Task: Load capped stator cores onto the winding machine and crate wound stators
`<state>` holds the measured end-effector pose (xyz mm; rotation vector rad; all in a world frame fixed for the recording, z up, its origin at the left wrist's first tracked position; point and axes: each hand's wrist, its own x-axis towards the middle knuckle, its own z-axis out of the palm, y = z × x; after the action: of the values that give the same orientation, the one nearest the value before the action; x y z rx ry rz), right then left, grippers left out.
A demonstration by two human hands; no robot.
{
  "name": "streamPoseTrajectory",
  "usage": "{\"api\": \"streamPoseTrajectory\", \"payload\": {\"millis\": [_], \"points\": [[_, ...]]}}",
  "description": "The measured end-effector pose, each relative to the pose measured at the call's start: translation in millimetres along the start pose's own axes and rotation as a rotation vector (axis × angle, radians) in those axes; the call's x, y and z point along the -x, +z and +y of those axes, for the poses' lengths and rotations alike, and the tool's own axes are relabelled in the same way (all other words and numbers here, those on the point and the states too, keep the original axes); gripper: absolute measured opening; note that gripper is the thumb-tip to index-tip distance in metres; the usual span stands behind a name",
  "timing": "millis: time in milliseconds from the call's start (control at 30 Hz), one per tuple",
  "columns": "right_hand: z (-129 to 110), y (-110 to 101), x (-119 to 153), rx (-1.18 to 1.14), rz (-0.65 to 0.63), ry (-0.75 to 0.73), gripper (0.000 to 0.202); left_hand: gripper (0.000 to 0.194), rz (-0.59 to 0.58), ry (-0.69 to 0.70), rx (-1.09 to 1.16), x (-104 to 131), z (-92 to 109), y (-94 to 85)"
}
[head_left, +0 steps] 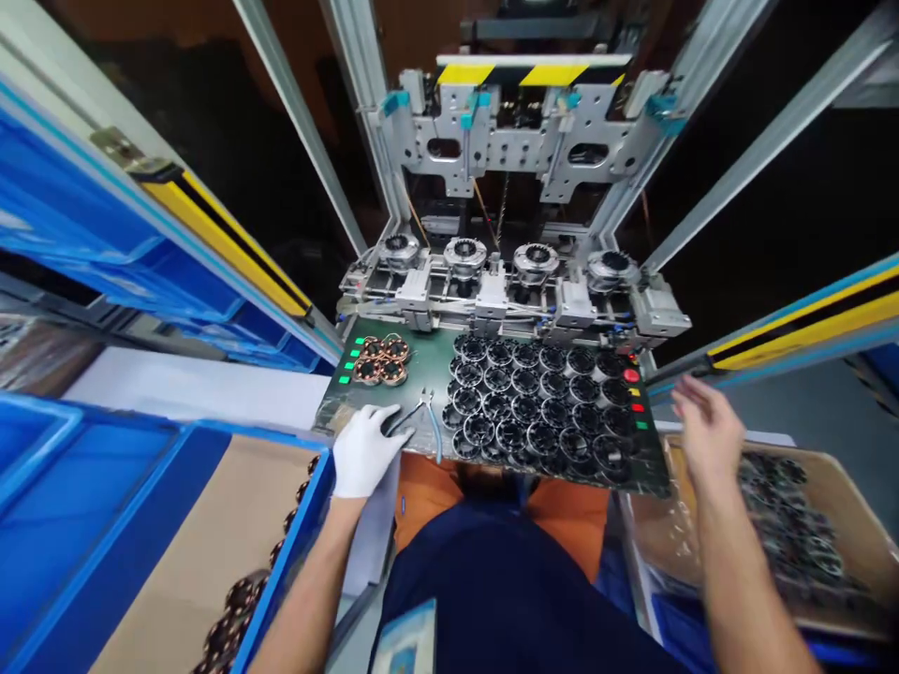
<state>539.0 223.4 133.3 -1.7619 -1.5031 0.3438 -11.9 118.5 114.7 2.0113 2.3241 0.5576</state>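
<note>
My left hand [365, 451], in a white glove, rests at the left front of the green work plate [430, 351], its fingers on one handle of the blue-handled pliers [434, 421]. The pliers' jaws point away from me. My right hand [708, 426] is bare and hangs past the plate's right edge, near the red button; its fingers are bent together and anything in them is hidden. Several copper-wound rings [380, 360] sit at the plate's left. Rows of black rings [526, 382] cover its middle and right.
Behind the plate stands a machine with several round fixtures [464, 255] under a striped bar [534, 72]. A blue bin [175, 496] with copper rings stands at left, a box of metal rings [853, 487] at right. Metal posts flank both sides.
</note>
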Motion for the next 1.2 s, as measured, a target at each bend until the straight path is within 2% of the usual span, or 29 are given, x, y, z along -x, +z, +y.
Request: {"api": "streamPoseTrajectory", "payload": {"millis": [67, 100, 167, 233, 367, 500, 600, 667, 733, 833, 933, 967, 1033, 1100, 1200], "points": [[37, 11, 38, 0.037, 0.048, 0.141, 0.075, 0.034, -0.054, -0.041, -0.013, 19, -5, 19.6], [49, 16, 53, 0.053, 0.053, 0.181, 0.075, 0.034, -0.078, -0.054, -0.016, 23, -9, 23.8], [62, 22, 77, 0.071, 0.037, 0.206, 0.071, 0.035, -0.114, -0.074, -0.017, 27, -20, 21.1], [66, 25, 92, 0.083, 0.015, 0.182, 0.071, 0.035, -0.135, -0.098, -0.018, 32, -34, 7.3], [65, 30, 105, 0.108, 0.027, 0.104, 0.074, 0.033, -0.127, -0.195, -0.048, 42, -68, -24.4], [63, 36, 106, 0.12, 0.087, 0.042, 0.069, 0.034, -0.094, -0.276, -0.067, 30, -99, -36.8], [60, 36, 105, 0.145, 0.059, -0.008, 0.064, 0.034, -0.072, -0.27, -0.039, 14, -109, -39.2], [58, 35, 105, 0.173, 0.021, -0.028, 0.061, 0.037, -0.03, -0.246, -0.012, 10, -106, -40.8], [58, 33, 106, 0.206, -0.014, -0.03, 0.058, 0.045, 0.06, -0.222, 0.019, 15, -94, -41.8], [59, 31, 105, 0.246, -0.045, -0.018, 0.049, 0.053, 0.267, -0.207, 0.095, 41, -64, -37.2], [61, 30, 102, 0.268, -0.074, -0.011, 0.051, 0.041, 0.439, -0.161, 0.271, 83, -22, -19.0], [62, 30, 100, 0.271, -0.087, -0.015, 0.051, 0.035, 0.449, -0.135, 0.329, 98, -4, -9.5], [64, 26, 99, 0.271, -0.109, -0.041, 0.05, 0.025, 0.398, -0.067, 0.45, 131, 35, 13.7], [71, 15, 105, 0.266, -0.099, -0.07, 0.054, 0.024, 0.281, 0.021, 0.58, 164, 75, 39.3], [96, -24, 138, 0.29, 0.027, -0.042, 0.068, 0.025, 0.09, 0.151, 0.748, 206, 120, 73.8]]}}
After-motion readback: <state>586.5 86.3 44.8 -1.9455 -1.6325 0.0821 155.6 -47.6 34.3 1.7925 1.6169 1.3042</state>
